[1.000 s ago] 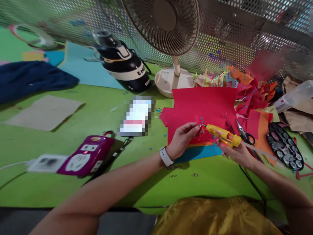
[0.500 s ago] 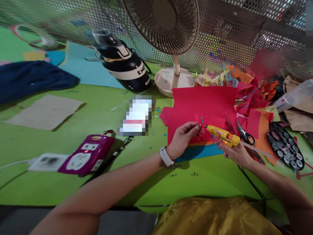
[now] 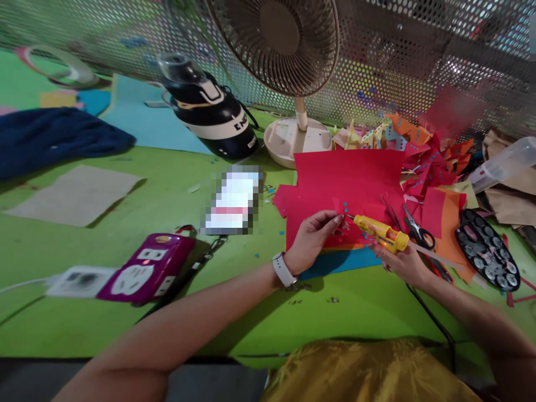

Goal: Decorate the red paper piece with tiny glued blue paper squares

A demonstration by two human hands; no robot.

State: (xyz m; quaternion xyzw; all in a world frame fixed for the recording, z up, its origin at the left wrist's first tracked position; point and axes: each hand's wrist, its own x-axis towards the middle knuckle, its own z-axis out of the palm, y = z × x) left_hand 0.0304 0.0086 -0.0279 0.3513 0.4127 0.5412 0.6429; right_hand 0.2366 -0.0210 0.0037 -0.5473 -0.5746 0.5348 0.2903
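Observation:
My right hand (image 3: 400, 262) is wrapped around a yellow hot glue gun (image 3: 381, 231), whose nozzle points left; a clear glue stick (image 3: 435, 257) juts from its back end. The fingertips of my left hand (image 3: 312, 237) are pinched together right by the nozzle tip, on something too small to make out. Both hands are over red paper (image 3: 347, 178), which lies on the table with blue paper (image 3: 341, 265) under its near edge. Tiny blue dots (image 3: 345, 207) are by my left fingertips.
Scissors (image 3: 419, 229) and a black palette (image 3: 488, 251) lie to the right, below a heap of paper scraps (image 3: 419, 151). A fan (image 3: 299, 139), a black bottle (image 3: 218, 120), a phone (image 3: 232, 201) and a purple power strip (image 3: 146, 268) stand or lie further left. A cord (image 3: 431, 318) runs below my right hand.
The view has shifted very slightly. Both hands and the glue gun keep the same position over the red paper.

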